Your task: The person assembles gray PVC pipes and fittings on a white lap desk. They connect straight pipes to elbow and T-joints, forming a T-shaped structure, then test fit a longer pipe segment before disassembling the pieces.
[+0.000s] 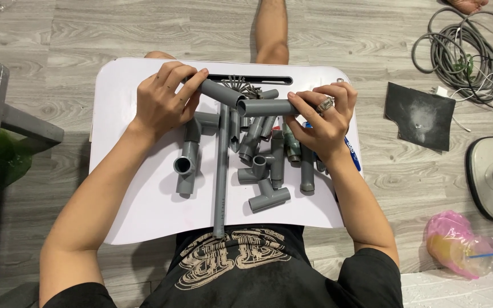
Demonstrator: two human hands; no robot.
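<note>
A: Entry, head view. Left hand is closed around one short grey pipe piece, angled down toward the right. Right hand is closed around a second short grey pipe, held roughly level, its open end pointing left.

B: Position of the two pieces?

A: Both lifted above the far middle of the white lap tray, which serves as the bench. Their free ends meet or nearly meet; contact cannot be confirmed from this angle.

B: What lies beneath?

A: A long thin grey pipe runs from the far middle to past the near edge. Left of it, an elbow assembly with its open mouth facing up. Right of it, a loose heap of tee fittings and short pipe stubs. A dark slot runs along the far edge.

B: Off the tray?

A: A coiled grey cable on the wooden floor at far right, a dark sheet, a pink plastic bag.

B: Handling note?

A: Judgement only: the two bores are out of line. Bringing the axes level first, gripping close to the meeting ends and pushing straight should keep the joint from binding. Working clear of the heap avoids knocking the fittings.
</note>
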